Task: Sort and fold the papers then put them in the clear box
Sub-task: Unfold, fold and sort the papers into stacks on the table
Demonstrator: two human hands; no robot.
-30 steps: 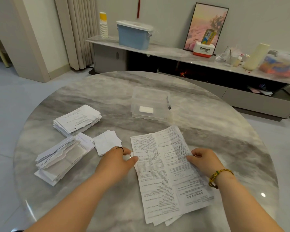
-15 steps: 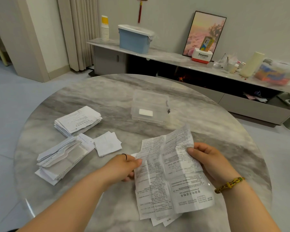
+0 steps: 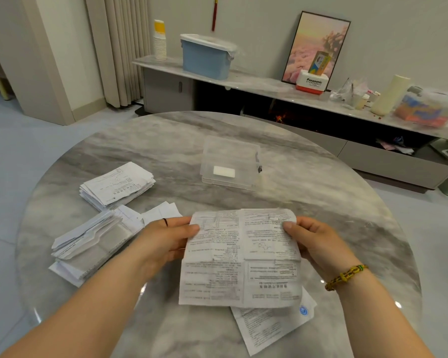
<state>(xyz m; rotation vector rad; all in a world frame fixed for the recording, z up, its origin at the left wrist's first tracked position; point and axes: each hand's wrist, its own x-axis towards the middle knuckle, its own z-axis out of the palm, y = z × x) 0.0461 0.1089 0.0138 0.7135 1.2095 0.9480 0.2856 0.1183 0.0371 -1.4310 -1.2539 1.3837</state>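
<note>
Head view: my left hand (image 3: 166, 239) and right hand (image 3: 318, 244) each pinch an upper corner of the printed sheet (image 3: 243, 257) above the table (image 3: 321, 182), clear box (image 3: 230, 164) beyond; I'd match corners squarely before creasing along existing folds

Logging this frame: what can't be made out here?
Head view only.
- Text on the printed sheet, pinched by left hand and right hand: too small to read.
- lower sheet: mostly covered by the printed sheet.
- small white papers: partly hidden behind the left hand.
- clear box: see-through; whether its lid is on is unclear.
</note>
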